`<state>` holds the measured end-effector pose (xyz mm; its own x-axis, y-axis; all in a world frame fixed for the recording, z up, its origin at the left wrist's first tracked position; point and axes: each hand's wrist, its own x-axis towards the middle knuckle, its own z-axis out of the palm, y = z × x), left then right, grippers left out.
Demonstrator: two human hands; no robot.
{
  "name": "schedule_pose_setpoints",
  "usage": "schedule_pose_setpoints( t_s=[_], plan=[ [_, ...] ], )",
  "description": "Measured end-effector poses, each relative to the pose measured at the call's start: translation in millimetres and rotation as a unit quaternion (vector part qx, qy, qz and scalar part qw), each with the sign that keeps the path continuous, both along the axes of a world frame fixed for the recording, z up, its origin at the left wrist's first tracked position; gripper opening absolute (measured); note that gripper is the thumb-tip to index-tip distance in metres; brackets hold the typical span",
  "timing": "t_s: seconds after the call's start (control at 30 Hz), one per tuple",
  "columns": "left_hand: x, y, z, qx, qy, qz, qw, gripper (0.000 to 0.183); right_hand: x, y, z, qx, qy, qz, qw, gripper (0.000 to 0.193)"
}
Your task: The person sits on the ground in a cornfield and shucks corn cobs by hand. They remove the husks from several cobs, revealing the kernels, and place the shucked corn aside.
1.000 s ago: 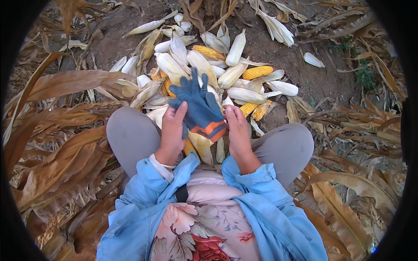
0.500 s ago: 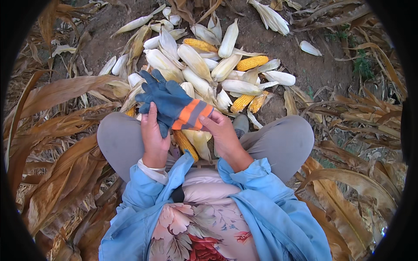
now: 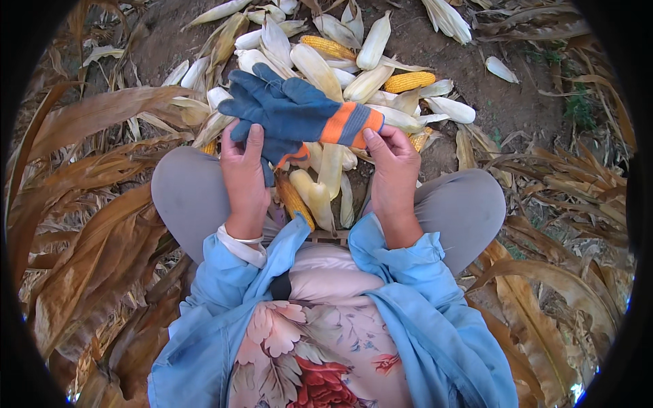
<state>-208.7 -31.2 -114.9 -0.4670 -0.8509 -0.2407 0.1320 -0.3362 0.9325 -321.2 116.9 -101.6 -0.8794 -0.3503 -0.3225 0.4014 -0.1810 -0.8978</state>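
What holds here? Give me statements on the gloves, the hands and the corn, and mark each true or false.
1. Both hands hold the blue gloves. True: the left hand grips the finger end, the right hand the orange cuff.
2. The gloves are being worn. False: they are held flat, both hands bare.
3. Corn ears lie piled on the ground ahead of the knees. True.
4. Every ear is husked. False: most are in pale husks; a few show yellow kernels.
5. The jacket sleeve is red. False: light blue.
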Motion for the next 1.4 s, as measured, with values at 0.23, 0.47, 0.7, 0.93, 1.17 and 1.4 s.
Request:
schedule_pose_setpoints(
  t_s=[0.23,0.47,0.7,0.93,1.17,1.4],
  plan=[
    [2.1,-1.1,4.1,-0.046,-0.029,0.020,0.998,0.025,-2.7,2.6,6.5,0.045,0.066,-0.049,0.996,0.012],
    [11.2,-7.6,4.0,-0.062,-0.059,0.073,0.994,0.019,-4.7,9.9,12.0,0.080,0.135,-0.082,0.984,0.013],
    [3.4,8.2,22.1,-0.163,-0.113,-0.085,0.976,0.021,1.3,9.3,6.2,0.093,0.112,0.010,0.989,0.009],
    [-0.5,23.5,21.9,-0.146,-0.176,-0.305,0.924,0.016,8.7,5.3,-13.4,0.134,0.141,0.064,0.979,0.015],
    [-6.1,25.2,11.0,-0.092,-0.181,-0.348,0.915,0.024,18.3,-2.8,-2.7,0.149,0.238,0.138,0.950,0.016],
    [-5.4,25.2,-2.0,0.027,-0.149,-0.325,0.934,0.017,23.5,-8.3,-8.2,0.200,0.344,0.193,0.897,0.022]
  ],
)
